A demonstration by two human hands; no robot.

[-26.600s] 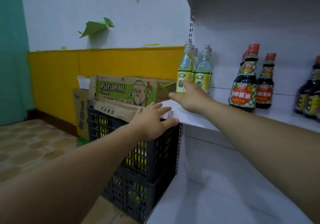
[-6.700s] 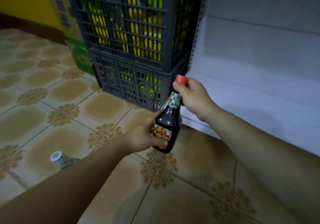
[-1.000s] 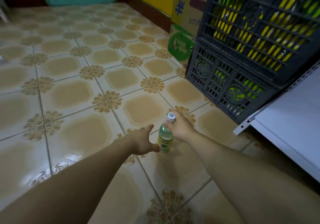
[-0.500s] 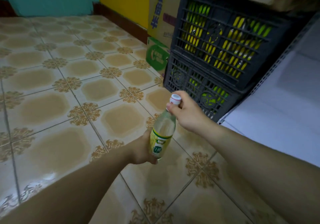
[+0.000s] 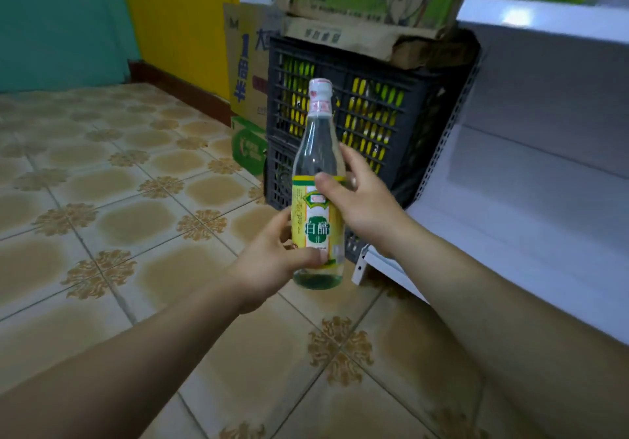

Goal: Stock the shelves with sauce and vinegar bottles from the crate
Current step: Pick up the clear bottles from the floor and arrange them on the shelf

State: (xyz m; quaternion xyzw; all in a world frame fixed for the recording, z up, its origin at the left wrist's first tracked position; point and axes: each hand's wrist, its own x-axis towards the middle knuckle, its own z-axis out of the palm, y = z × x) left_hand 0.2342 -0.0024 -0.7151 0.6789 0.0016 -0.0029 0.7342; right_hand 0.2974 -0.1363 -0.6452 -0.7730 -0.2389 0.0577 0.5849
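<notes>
A clear white vinegar bottle (image 5: 315, 153) with a yellow-green label and a white cap stands upright in the air above the tiled floor. My left hand (image 5: 272, 261) grips its lower part, thumb across the bottom of the label. My right hand (image 5: 364, 200) holds the bottle's middle from the right, thumb on the top of the label. Behind the bottle stand two stacked dark plastic crates (image 5: 374, 105) with yellow-green goods showing through the slats. The white shelf unit (image 5: 531, 221) is to the right, its low shelf bare.
Cardboard boxes (image 5: 360, 3) lie on top of the crates, and more boxes (image 5: 246, 74) lean against the yellow wall to their left. A perforated shelf upright (image 5: 442, 139) runs beside the crates. Patterned tile floor (image 5: 102, 207) stretches out to the left.
The bottle has been lifted higher and turned upright. My right hand slid from the cap down to the bottle's middle. The view tilted up toward the crates and shelf.
</notes>
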